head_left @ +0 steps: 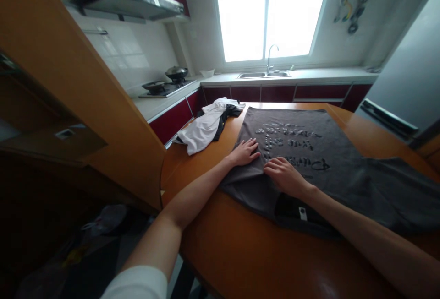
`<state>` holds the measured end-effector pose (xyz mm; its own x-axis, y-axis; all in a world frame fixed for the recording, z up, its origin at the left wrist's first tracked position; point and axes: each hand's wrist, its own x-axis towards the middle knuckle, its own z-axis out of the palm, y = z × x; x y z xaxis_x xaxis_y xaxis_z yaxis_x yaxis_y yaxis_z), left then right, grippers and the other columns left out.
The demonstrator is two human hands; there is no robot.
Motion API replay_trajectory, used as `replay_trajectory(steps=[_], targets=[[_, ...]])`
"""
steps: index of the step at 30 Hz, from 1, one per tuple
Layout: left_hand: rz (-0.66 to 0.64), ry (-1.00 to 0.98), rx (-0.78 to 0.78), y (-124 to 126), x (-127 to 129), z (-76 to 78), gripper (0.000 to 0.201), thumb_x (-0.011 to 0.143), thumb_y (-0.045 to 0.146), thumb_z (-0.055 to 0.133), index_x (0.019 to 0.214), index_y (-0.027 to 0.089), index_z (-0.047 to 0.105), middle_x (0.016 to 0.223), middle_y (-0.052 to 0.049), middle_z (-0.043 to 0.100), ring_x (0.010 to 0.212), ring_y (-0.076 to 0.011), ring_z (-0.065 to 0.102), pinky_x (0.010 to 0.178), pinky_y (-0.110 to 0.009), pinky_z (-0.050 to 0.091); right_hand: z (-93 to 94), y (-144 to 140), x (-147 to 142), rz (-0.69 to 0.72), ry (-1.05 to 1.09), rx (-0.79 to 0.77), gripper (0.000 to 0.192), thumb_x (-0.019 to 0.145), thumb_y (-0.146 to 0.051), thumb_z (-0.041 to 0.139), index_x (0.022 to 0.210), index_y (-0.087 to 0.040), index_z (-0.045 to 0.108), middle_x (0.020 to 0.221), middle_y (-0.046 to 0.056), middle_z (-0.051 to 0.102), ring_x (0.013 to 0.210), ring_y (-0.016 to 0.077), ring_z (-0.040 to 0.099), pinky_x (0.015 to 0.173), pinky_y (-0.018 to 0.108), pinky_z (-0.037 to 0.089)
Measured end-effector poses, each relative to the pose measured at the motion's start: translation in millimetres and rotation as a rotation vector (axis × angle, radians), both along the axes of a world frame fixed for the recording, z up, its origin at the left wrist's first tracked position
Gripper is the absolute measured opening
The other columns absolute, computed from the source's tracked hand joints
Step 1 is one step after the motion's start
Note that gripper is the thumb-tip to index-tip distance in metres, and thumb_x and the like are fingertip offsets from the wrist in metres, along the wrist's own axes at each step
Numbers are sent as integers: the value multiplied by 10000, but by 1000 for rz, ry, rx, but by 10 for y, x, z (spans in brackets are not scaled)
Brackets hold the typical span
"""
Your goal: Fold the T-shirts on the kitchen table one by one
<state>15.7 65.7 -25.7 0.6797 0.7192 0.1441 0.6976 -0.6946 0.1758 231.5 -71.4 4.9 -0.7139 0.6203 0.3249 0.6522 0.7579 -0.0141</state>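
Note:
A dark grey shirt (340, 138) with glossy dark lettering lies spread on the wooden table, its neck opening and small white label (302, 213) towards me. My left hand (243, 153) rests flat on the shirt's left part, fingers spread, beside the lettering. Just right of it, my right hand (283, 175) has its fingers curled and pressed together at the cloth, where a crease runs from the fingertips. The fingertips are partly hidden, but they seem to pinch the fabric. One sleeve (402, 184) stretches out to the right.
On the left of the wooden table (213, 230) lies a pile of white and black clothes (206, 129). Beyond are a counter with a sink (264, 74), a stove with pans (177, 73), and a window. A fridge (409, 65) stands at right, a wooden partition (85, 84) at left.

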Motion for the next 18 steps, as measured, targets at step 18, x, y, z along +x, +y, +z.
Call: replay_trajectory(steps=[18], targets=[[0,-367,94,52,-3,31,358,966,174,500,1277,123,669,1378,-140,633,1308,-224,567,1167,-388,405,21,-1,15,-17,60,76,246,936,-70,511,1084,-196,662,1186,96,678,1156,251,534,1023,397,351]])
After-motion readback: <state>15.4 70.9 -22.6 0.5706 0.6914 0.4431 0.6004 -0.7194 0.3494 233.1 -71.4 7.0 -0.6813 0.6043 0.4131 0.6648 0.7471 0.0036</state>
